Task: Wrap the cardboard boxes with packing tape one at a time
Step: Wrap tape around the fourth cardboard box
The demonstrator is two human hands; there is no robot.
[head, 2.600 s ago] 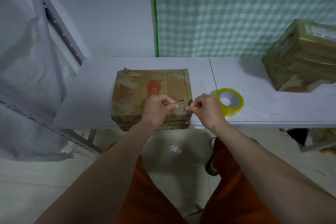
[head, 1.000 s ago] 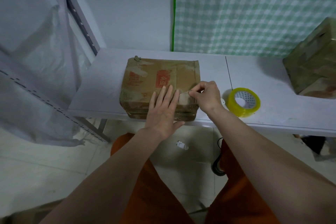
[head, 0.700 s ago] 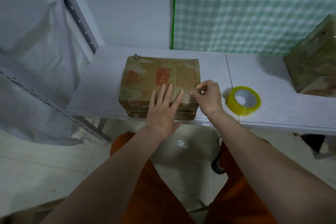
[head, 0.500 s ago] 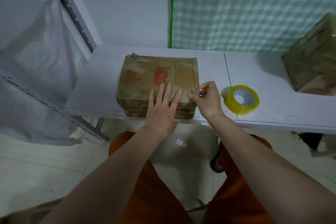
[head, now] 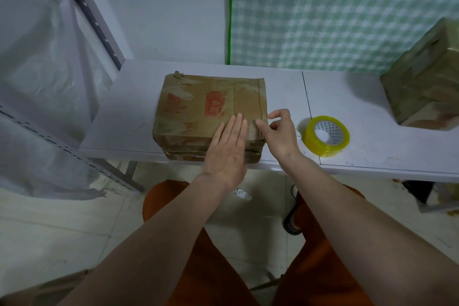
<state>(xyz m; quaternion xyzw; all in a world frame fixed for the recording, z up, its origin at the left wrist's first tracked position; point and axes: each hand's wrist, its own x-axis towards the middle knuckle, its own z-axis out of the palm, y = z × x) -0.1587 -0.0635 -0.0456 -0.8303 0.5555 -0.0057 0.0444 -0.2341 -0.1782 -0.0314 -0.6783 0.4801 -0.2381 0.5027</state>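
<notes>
- Left hand (head: pixel 227 150): fingers straight and together, laid flat on the near-right part of the cardboard box (head: pixel 211 112) top, palm hanging over the box's near edge — presses, holds nothing.
- Right hand (head: pixel 279 131): fingers loosely curled and apart; thumb and index tips at the box's near-right corner, w/ index near the right edge. Whether a tape end is pinched there, can't tell.
- Box: brown corrugated card, squat rectangular shape, worn and creased; red print incl. a red label w/ characters on top; glossy clear tape strips across top and near side; a torn bit at the far-left corner. Sits on the white worktop (head: pixel 372 156) at its near edge, left of centre.
- Tape roll (head: pixel 326 135): yellowish translucent ring, lying flat on the worktop just right of the right hand, not touched.
- Second box (head: pixel 422 92): far right on the worktop, bigger, fully tape-wrapped and shiny, well apart from the first.
- Worktop: smooth white panels w/ a thin seam between box and roll.
- Behind: green-and-white checked cloth (head: pixel 335 12) — plain white wall to its left.
- Left: translucent plastic sheet (head: pixel 37 82) over a metal rack.
- Floor: pale tiles, a crumpled white scrap (head: pixel 242 194) below the worktop edge.
</notes>
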